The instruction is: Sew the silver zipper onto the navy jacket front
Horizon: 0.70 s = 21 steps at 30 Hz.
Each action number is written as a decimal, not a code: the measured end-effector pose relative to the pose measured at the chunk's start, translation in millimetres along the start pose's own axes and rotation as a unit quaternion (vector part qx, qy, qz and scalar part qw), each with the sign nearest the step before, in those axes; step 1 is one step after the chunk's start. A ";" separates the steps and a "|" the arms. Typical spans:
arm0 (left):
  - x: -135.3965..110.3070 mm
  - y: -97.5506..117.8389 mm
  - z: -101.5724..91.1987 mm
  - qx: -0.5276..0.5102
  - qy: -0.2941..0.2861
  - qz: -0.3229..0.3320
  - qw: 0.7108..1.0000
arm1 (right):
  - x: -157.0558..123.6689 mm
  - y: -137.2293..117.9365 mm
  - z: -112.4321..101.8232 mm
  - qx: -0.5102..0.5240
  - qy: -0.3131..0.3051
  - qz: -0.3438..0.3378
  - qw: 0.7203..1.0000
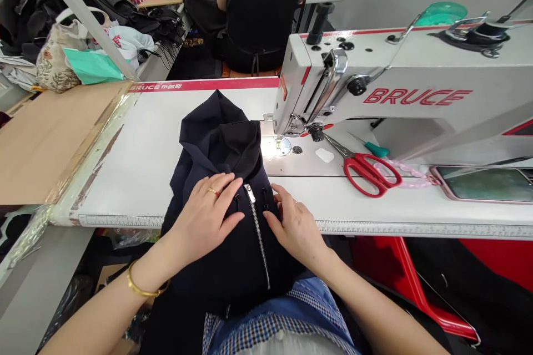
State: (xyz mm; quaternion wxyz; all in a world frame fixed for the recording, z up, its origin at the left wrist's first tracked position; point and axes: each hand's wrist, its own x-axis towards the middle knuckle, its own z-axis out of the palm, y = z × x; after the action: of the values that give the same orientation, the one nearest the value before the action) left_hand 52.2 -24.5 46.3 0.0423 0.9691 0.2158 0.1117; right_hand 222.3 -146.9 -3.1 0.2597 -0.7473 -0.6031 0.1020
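A dark navy hooded garment (216,144) with a silver zipper (257,227) lies on the white sewing table (141,150), hanging over its front edge toward my lap. My left hand (206,213) lies flat on the cloth left of the zipper, fingers stretched out, a ring on one finger. My right hand (293,224) rests on the cloth right of the zipper, fingers extended and pressing down. Neither hand holds anything. The hood end reaches toward the lit needle area (277,146) of the white sewing machine (400,89).
Red-handled scissors (366,169) and a teal-handled tool (375,148) lie under the machine arm. A phone (485,183) with a pink chain lies at the right. A brown board (45,133) adjoins the table on the left. A person in black (260,5) sits behind.
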 end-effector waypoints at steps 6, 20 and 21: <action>22.1 -14.2 10.8 0.045 -0.085 -0.009 0.995 | 7.8 0.4 -6.8 0.017 0.010 -0.032 0.999; 28.7 -17.7 -16.6 -0.172 -0.136 -0.071 0.973 | 77.2 9.1 -31.6 0.130 -0.141 -0.183 0.964; 28.8 -18.2 -17.4 -0.191 -0.153 -0.098 0.965 | 77.1 9.8 -33.1 0.150 -0.137 -0.177 0.963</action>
State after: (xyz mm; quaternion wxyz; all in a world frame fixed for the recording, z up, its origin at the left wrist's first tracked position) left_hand 66.1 4.9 66.6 0.2695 0.9227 0.2758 -0.0032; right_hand 265.4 -83.5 32.2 0.2975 -0.5599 -0.7333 0.2455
